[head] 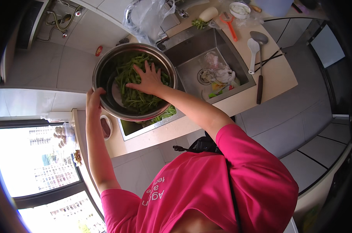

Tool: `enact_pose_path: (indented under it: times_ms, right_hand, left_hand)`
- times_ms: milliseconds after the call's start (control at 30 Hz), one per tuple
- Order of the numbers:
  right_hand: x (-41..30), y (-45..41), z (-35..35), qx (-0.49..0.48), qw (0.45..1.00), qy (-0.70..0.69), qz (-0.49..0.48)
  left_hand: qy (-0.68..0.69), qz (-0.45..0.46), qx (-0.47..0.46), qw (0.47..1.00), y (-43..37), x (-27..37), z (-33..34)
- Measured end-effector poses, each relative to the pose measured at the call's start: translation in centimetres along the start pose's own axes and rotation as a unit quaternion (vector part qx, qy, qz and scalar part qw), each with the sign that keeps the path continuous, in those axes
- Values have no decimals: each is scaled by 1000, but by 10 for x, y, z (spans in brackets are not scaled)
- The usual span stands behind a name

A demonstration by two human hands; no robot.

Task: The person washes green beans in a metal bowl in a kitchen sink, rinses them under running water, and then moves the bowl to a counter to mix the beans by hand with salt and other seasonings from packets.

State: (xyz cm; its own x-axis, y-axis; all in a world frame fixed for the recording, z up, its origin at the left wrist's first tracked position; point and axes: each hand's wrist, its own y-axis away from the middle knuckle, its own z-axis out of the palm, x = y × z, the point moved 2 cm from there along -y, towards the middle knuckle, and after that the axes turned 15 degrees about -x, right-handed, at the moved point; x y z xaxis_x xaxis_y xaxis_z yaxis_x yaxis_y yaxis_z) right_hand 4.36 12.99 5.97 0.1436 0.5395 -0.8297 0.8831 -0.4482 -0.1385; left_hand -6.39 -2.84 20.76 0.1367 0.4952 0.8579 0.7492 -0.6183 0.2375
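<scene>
My left hand [95,100] grips the rim of a large stainless steel basin [98,72], its thumb over the edge. Inside the basin lie many cut green vegetable stems [135,100]. My right hand [148,78] rests on the greens with its fingers spread; whether it grasps any cannot be seen. The basin is above the left sink bowl [128,132] and hides most of it. More cut greens [167,114] show in that bowl below the basin's rim.
The right sink bowl [187,62] holds crumpled plastic bags [222,72]. A faucet [162,38] draped with a plastic bag stands behind. An orange peeler [229,26], a white rice paddle [253,52], a ladle [260,67] and black chopsticks [270,59] lie on the counter. A dish with meat [106,128] sits left.
</scene>
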Motion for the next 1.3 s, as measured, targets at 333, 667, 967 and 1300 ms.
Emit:
enact_pose_path:
  times_ms: [333,667,967,1300]
  right_hand:
    - [24,25,-120,-27,975,141,-168]
    - [86,174,-261,200,971,83,106]
    - [151,395,-416,377,913,63,142]
    - [293,619,-338,630,737,-35,244]
  left_hand:
    - [384,-64,-91,916,-2,-136,60]
    - [393,-48,-233,888,21,-69,182]
    - [331,-88,-377,861,51,-4,429]
    - [93,41,-653,751,72,60,661]
